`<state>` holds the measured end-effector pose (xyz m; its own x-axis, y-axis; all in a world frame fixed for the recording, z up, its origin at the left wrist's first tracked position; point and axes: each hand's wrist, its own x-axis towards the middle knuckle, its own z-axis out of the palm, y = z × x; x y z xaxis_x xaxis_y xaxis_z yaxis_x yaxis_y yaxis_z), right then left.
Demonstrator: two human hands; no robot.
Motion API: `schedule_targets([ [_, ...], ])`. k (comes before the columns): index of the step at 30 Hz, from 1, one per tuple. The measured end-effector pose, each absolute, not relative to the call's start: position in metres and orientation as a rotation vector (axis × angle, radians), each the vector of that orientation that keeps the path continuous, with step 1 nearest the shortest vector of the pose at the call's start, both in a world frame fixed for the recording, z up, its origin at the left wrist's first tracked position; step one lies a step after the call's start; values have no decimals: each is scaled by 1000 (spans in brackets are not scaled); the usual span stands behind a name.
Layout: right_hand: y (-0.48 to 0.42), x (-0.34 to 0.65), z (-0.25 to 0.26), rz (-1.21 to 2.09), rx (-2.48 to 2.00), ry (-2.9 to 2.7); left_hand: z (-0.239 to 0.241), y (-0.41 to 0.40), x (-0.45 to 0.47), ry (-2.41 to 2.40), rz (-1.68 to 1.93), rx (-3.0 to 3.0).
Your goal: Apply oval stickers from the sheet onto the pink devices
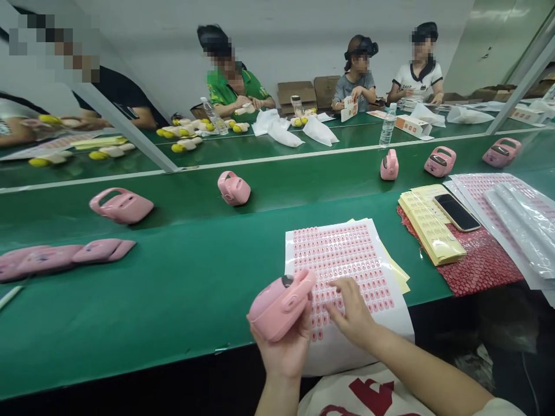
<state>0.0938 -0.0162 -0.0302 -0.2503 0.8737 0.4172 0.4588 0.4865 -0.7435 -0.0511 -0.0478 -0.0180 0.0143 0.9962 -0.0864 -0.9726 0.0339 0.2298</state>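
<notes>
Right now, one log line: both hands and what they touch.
left hand: holds pink case | right hand: touches sticker sheet | sheet: at near edge of green table

The green belt (173, 277) carries pink casings (121, 206), a sticker sheet (347, 254) and yellow sheets (427, 231).

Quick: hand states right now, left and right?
Left hand: closed, holding the pink casing.
Right hand: open, resting on the sticker sheet, nothing visibly held.
</notes>
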Motion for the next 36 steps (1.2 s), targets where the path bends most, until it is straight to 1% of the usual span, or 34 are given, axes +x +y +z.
schedule_targets([
  [4, -46, 92, -62, 368, -1093, -2170, -15, -48, -72, 253, 1669, 118],
  [8, -52, 85, -83, 65, -1020, -2144, -21, -47, -78, 301, 1681, 151],
  [11, -51, 82, -89, 35, -926, -2103, -27, -47, -73, 391, 1650, 128],
  [13, -49, 84, -84, 201, -910, -2074, -30, -47, -67, 534, 1668, 134],
  [16, -37, 97, -57, 686, -993, -1919, -33, -49, -59, 912, 1765, 314],
  [18, -22, 110, -28, 959, -1091, -1728, -34, -52, -54, 1231, 1766, 584],
  [20, -7, 123, 2, 1129, -1147, -1569, -35, -57, -49, 1490, 1700, 936],
  [22, 4, 131, 28, 1256, -1105, -1571, -37, -62, -45, 1579, 1610, 1277],
  [25, 8, 131, 50, 1334, -1030, -1722, -41, -63, -40, 1501, 1456, 1663],
  [29, 5, 125, 55, 1303, -1066, -1830, -46, -57, -38, 1358, 1327, 2030],
  [36, 6, 131, 56, 1351, -1058, -1904, -50, -51, -39, 1272, 1403, 2111],
])
